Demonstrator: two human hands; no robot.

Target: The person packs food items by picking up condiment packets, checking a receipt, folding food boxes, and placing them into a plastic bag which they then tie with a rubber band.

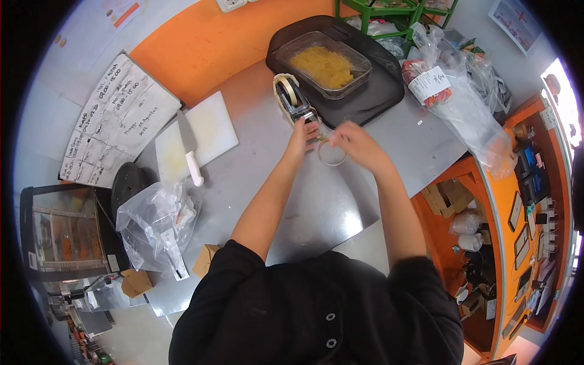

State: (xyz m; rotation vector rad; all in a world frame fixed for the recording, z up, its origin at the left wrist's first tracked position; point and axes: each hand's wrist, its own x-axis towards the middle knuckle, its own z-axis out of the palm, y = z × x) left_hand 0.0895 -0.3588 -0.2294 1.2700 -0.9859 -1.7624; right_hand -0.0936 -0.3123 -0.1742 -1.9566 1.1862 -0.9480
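Note:
A tape dispenser (294,102) with a roll of tape in it stands on the grey metal table (255,182), beside a black tray or lid. My left hand (302,139) is at the dispenser's near end, its fingers apart; whether they touch it is hard to tell. To the right, my right hand (357,143) is blurred, its fingers bent inward. Just below its fingertips shows a thin tan ring (332,163), perhaps a tape core. Whether my fingers grip the ring or only overlap it in view is unclear.
A clear container (360,86) of yellow food sits on the black tray (383,98). At left, a knife (194,166) lies on a white cutting board (216,123), near a plastic bag (157,223) and a whiteboard (123,123). Plastic-bagged goods (461,109) lie at right by orange shelving (486,196).

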